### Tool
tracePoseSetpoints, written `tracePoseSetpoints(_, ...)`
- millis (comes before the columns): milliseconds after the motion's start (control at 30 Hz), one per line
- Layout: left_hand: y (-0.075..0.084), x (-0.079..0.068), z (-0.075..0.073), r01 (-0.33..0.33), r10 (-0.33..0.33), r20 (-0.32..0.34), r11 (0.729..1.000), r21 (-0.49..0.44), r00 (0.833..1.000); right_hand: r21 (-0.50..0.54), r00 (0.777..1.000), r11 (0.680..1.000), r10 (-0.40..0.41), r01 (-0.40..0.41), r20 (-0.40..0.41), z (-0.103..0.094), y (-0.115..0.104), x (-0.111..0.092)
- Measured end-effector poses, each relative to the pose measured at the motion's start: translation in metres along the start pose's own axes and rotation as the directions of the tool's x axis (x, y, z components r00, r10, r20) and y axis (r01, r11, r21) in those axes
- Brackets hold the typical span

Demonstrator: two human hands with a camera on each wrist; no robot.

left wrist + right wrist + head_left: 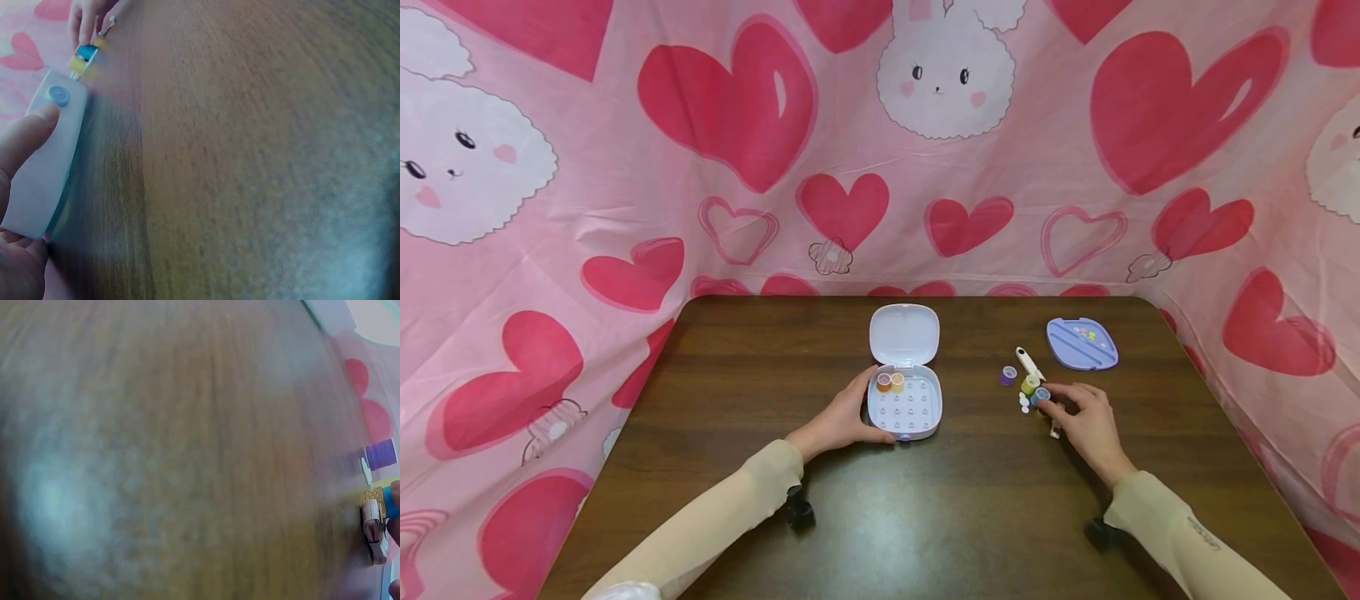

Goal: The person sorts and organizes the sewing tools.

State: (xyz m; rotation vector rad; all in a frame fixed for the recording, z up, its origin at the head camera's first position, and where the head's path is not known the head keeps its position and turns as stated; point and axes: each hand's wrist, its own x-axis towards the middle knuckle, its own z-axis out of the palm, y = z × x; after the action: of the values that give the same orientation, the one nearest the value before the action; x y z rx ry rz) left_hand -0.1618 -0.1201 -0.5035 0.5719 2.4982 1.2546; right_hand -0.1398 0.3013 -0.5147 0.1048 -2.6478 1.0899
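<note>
My left hand (847, 414) grips the left side of a white sewing box (934, 425), its thumb at the front near the round blue clasp (58, 95). The box lid (904, 335) stands raised at the back. Inside, rows of small pegs show, with an orange thread spool (883, 382) and a pale yellow thread spool (897, 382) in the back-left corner. My right hand (1090, 421) pinches a blue thread spool (1040, 397) between thumb and fingers. Close around it are a yellow-green spool (1029, 384) and a purple spool (381, 454).
A white-handled tool (1028, 362) lies behind the spools, and small white pieces (1024, 403) lie beside them. Under the right hand is a small clip-like item (1056, 430), partly hidden. A lilac tray (1067, 357) with small coloured bits rests at the back right of the brown table (760, 358).
</note>
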Motion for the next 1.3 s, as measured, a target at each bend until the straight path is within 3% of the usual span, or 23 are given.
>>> tracePoseSetpoints(233,0.0,0.0,0.0,0.0,0.0,0.0,1.0,0.009,1.0,0.036,0.997,0.996,0.081,-0.081,-0.01,-0.002,-0.003,-0.001)
tracePoseSetpoints(433,-0.002,0.001,0.001,0.004,-0.004,-0.001,1.0,0.011,1.0,0.04,0.993,0.994,0.107,-0.105,-0.043,-0.004,-0.002,-0.002)
tracePoseSetpoints(733,-0.001,0.0,0.001,0.002,-0.002,-0.006,1.0,0.004,1.0,0.044,0.993,0.999,0.03,-0.026,-0.11,-0.004,-0.001,-0.002)
tracePoseSetpoints(1300,0.002,0.0,0.0,0.005,-0.005,-0.002,1.0,0.0,1.0,0.052,0.989,0.996,-0.071,0.079,-0.127,0.001,-0.024,0.001)
